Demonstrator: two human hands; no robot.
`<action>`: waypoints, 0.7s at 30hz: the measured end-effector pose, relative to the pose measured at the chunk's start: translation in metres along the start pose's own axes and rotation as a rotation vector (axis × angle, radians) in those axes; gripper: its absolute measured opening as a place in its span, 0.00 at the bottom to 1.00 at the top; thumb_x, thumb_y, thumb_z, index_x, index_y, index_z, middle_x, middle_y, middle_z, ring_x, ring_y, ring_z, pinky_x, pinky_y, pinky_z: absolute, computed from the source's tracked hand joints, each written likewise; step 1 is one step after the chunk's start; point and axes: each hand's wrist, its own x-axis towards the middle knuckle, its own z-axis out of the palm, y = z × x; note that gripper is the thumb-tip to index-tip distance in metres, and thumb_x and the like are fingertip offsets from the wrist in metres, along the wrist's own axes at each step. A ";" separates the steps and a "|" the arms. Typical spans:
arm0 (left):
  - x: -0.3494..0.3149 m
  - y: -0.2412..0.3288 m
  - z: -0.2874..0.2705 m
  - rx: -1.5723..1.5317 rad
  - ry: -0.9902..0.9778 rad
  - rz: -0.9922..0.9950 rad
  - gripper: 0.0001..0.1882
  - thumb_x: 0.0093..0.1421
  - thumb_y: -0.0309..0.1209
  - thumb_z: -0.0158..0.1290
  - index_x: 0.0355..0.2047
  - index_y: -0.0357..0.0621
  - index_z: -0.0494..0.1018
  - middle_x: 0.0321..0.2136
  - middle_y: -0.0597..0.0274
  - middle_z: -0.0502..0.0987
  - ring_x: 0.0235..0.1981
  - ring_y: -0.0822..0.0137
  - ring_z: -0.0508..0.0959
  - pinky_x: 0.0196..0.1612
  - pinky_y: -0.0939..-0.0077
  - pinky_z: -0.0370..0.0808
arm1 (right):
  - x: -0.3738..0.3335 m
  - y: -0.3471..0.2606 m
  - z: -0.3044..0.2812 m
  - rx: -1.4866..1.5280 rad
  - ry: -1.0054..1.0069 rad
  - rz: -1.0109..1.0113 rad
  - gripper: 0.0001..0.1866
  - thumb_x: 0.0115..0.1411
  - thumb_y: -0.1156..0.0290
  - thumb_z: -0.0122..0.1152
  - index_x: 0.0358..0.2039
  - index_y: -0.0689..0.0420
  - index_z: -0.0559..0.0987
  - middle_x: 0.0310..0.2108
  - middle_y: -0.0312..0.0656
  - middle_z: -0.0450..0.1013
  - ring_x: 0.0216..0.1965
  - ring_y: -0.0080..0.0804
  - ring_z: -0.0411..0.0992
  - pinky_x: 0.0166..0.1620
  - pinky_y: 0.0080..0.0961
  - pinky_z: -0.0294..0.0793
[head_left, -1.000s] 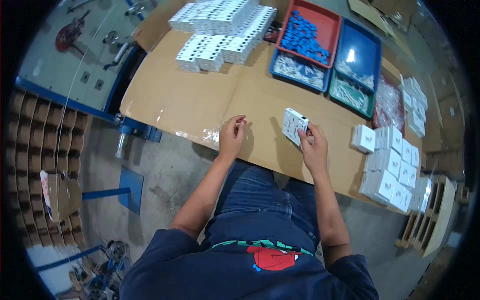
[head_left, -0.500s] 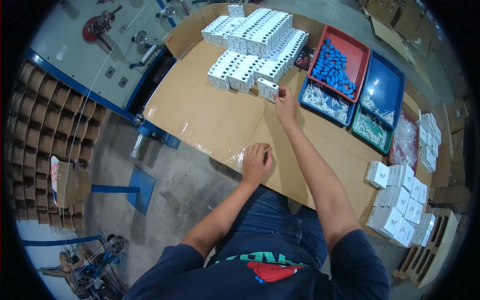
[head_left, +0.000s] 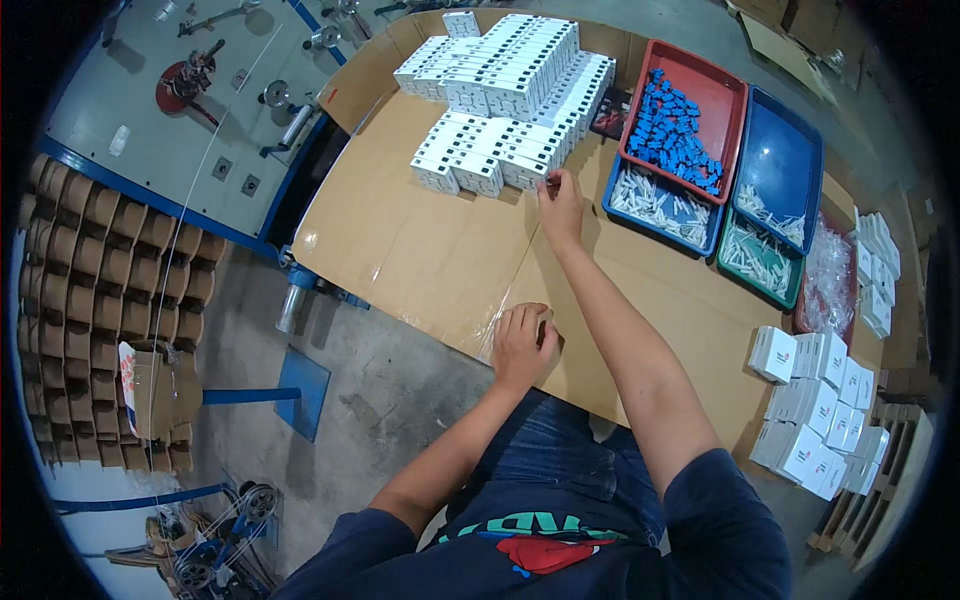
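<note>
My right hand (head_left: 562,208) reaches to the front right end of a stack of white box-shaped units (head_left: 480,150) with small dark square openings. Its thumb and fingers are closed on the near corner of one white unit (head_left: 523,176), which stands against the others in the front row. The fingertips partly hide that corner. My left hand (head_left: 520,345) rests near the cardboard-covered table's (head_left: 400,240) front edge, fingers loosely curled and apart, with nothing visible in it.
Right of the stack are a red tray (head_left: 715,90) of blue parts, blue trays (head_left: 780,150) and a green tray (head_left: 745,270) with white pieces. Clear plastic bags (head_left: 828,275) lie beyond. White boxes (head_left: 815,410) are piled at the right edge. A cardboard wall (head_left: 380,70) borders the back.
My right hand has moved the white unit slightly left, from standing apart to against the front row. My left hand stays at the table edge. The whole view has shifted a little.
</note>
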 end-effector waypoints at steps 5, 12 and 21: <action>-0.003 0.002 -0.001 0.019 -0.009 -0.012 0.13 0.57 0.30 0.57 0.43 0.44 0.76 0.42 0.59 0.77 0.46 0.55 0.76 0.50 0.61 0.70 | -0.001 0.002 0.005 -0.048 0.006 -0.024 0.11 0.60 0.72 0.68 0.36 0.61 0.74 0.38 0.48 0.73 0.36 0.44 0.75 0.41 0.40 0.75; -0.002 0.006 0.005 -0.071 -0.037 0.017 0.14 0.56 0.27 0.58 0.43 0.41 0.75 0.40 0.53 0.78 0.44 0.50 0.77 0.49 0.56 0.71 | -0.021 0.013 -0.021 0.016 0.008 0.127 0.07 0.62 0.71 0.63 0.33 0.59 0.75 0.32 0.48 0.74 0.35 0.43 0.76 0.38 0.38 0.75; -0.001 -0.002 0.006 -0.037 -0.031 0.012 0.13 0.60 0.29 0.56 0.45 0.40 0.76 0.43 0.53 0.79 0.46 0.50 0.76 0.53 0.56 0.70 | -0.096 -0.039 -0.175 0.095 -0.177 0.176 0.07 0.62 0.70 0.62 0.36 0.61 0.80 0.32 0.50 0.80 0.34 0.45 0.79 0.37 0.36 0.76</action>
